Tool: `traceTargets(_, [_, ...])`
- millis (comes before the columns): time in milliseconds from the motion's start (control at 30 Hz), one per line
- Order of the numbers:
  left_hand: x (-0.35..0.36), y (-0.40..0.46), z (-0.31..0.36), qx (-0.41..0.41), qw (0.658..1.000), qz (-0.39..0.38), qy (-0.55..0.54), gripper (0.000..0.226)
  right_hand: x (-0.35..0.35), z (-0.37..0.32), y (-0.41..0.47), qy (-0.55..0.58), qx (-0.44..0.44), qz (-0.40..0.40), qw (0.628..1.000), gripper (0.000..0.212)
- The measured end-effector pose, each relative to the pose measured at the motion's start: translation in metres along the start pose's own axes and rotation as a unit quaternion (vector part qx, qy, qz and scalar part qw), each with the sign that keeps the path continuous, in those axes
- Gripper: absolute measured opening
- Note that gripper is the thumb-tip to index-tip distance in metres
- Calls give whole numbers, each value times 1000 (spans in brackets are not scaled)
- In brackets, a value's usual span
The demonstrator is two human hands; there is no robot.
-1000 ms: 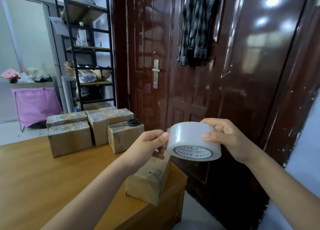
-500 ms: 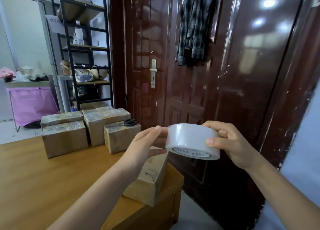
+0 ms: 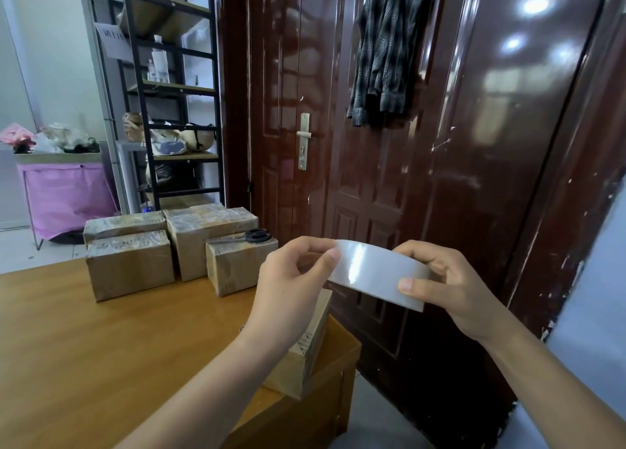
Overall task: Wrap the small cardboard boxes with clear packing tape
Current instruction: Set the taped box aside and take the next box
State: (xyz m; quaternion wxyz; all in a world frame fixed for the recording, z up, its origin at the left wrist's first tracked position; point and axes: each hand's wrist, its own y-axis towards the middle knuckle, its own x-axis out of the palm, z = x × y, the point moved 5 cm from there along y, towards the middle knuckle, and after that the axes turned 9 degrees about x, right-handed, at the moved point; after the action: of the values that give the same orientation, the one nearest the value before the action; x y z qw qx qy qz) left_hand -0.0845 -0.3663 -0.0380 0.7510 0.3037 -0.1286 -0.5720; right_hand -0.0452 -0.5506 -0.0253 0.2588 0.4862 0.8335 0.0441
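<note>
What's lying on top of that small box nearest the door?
A pair of black-handled scissors lies on the small box, blades pointing left. The box's right end is hidden behind the left hand, so anything there can't be seen.

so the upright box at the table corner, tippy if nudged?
Probably. The upright box stands on a narrow end near the table edge, so a sideways nudge could topple it, maybe off. Plain cardboard, likely light and fairly stiff.

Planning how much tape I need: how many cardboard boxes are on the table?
5: four grouped at the table's far side, one near the edge below the hands. More may be hidden.
</note>
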Motion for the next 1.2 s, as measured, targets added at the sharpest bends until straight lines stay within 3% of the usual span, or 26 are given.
traceTargets(200, [-1,7,-7,-17,998,50,-28,9,3,1,-1,-32,-6,17,999,35])
traceTargets(400, [0,12,-1,62,993,50,88,23,8,-4,0,-82,-7,6,997,38])
traceTargets(600, [-4,22,6,95,984,2,152,21,-1,-12,11,-154,10,31,988,34])
traceTargets(700, [-3,24,10,70,992,-11,104,20,-7,-10,12,-194,41,50,979,44])
traceTargets(767, [1,28,15,41,998,-28,50,20,-9,-4,14,-250,82,51,963,41])
traceTargets(900, [14,44,19,-43,995,-82,-38,18,-17,9,24,-420,158,86,889,49])
traceTargets(967, [15,58,13,-109,987,-91,-77,19,-26,12,26,-372,167,101,907,66])
traceTargets(1067, [13,75,2,-194,969,-109,-110,23,-35,20,19,-109,140,53,983,76])
traceTargets(1200, [4,94,-9,-203,973,-102,-31,23,-29,40,11,105,122,-40,986,94])
